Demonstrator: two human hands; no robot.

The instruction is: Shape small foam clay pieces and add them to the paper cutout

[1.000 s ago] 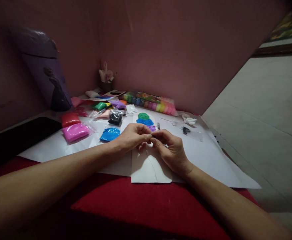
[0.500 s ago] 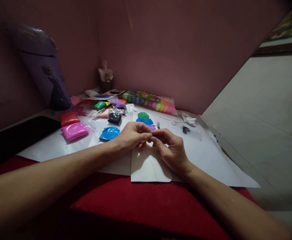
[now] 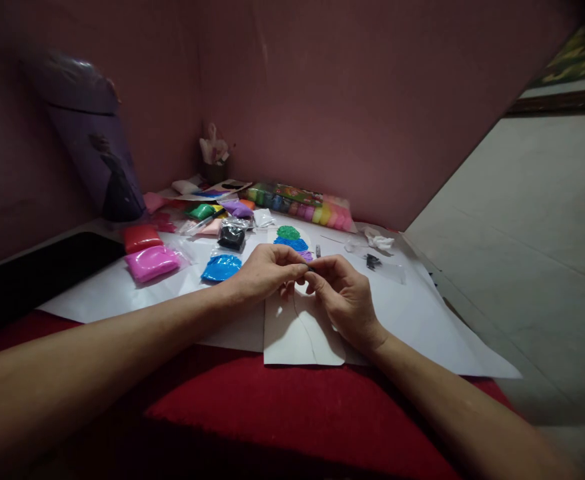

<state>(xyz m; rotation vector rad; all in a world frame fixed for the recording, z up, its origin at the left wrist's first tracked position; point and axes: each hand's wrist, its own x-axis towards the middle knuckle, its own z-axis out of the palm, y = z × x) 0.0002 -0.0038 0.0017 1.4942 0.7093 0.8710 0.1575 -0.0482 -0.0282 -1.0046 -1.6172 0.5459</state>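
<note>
My left hand and my right hand meet over a white card, fingertips pinched around a tiny dark piece that is mostly hidden. Beyond the fingers, the card bears a green textured patch, a blue one and a purple one, partly covered by my left hand. A thin curved line runs down the card's near part. The tines of a small fork show just behind my right hand.
Bags of blue, black, pink and red clay lie left. A long multicoloured pack is at the back. Black bits and crumpled tissue lie right. A dark slab sits far left.
My fingertips have shifted slightly around the dark piece, and a little more of it shows between them. The whole view has moved slightly.
</note>
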